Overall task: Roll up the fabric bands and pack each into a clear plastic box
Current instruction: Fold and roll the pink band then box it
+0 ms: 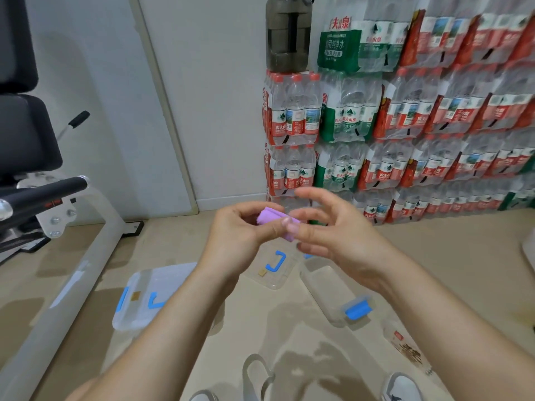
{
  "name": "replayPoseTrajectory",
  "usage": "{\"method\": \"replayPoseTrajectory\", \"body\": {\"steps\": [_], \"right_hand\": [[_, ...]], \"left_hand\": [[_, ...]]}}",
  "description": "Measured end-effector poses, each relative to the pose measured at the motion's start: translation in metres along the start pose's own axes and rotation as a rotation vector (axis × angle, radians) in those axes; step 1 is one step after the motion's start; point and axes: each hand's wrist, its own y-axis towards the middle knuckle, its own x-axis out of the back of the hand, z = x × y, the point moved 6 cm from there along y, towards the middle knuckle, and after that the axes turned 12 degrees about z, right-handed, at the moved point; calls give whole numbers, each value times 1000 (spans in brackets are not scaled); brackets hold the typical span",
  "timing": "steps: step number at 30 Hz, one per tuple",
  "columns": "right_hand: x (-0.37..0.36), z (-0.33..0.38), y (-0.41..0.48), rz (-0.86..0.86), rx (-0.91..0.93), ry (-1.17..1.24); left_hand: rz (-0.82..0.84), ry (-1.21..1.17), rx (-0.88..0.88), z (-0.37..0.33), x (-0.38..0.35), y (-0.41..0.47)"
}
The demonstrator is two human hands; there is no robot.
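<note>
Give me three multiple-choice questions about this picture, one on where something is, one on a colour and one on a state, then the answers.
1. Where does the dark jug stand?
A. on the stacked water-bottle packs
B. on a shelf
C. on a table

2. What colour is the fabric band?
A. green
B. purple
C. yellow

3. What state is the band in?
A. spread flat on a table
B. hanging from a hook
C. rolled up, held between the left hand and the right hand

Answers:
1 A: the jug sits on the top pack by the wall.
2 B: purple cloth shows between the fingers.
3 C: both hands hold the roll in the air.
</note>
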Motion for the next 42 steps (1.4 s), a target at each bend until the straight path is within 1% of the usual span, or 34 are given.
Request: {"method": "replayPoseTrajectory", "body": {"steps": [1,4,7,8,10,12,16,18,20,22,24,25,27,29,31,34,35,36,37,39,41,42], "right_hand": [[0,0,-1,-2,7,-1],[4,9,-4,-100,93,-90],[10,24,-11,-106,129,-152],[13,31,-14,-106,134,-166],[17,43,-23,-99,140,-172],[15,50,-33,-77,130,-164],[17,59,-63,-86,113,-109],[17,68,-88,-64,153,-7],[16,79,-114,-75,192,-2],[16,88,-139,-159,219,-108],[18,96,-159,-223,221,-256],[19,98,-168,-234,211,-347],[22,104,-183,-220,187,-542],[27,111,-192,-190,158,-758],[33,114,-191,-173,111,-949],[52,104,-171,-141,23,-1062],[62,94,-161,-131,-20,-1047],[73,79,-149,-124,-69,-961],[86,62,-138,-119,-114,-821],[114,22,-113,-109,-178,-561],[138,-17,-88,-120,-221,-440],[149,-36,-75,-137,-241,-416]], "left_hand": [[-10,-47,4,1,-1,0],[-16,-158,12,5,-8,0],[17,-213,2,0,-13,-3],[35,-167,-21,-7,-14,-5],[51,24,-106,-24,-14,-10],[18,188,-216,-42,-13,-19],[-10,397,-426,-68,-28,-40],[-1,353,-449,-76,-42,-50],[15,191,-391,-79,-55,-58],[61,43,-284,-79,-71,-67],[172,-49,-166,-77,-88,-74],[244,-58,-128,-76,-96,-78],[408,-4,-109,-75,-112,-84],[538,114,-127,-76,-127,-90],[559,222,-156,-73,-139,-87],[496,372,-216,-59,-149,-62],[476,445,-236,-49,-151,-50],[465,504,-244,-38,-154,-37],[463,536,-241,-25,-156,-24],[469,512,-196,7,-160,5],[479,486,-126,44,-164,35],[491,467,-81,65,-167,50]]}}
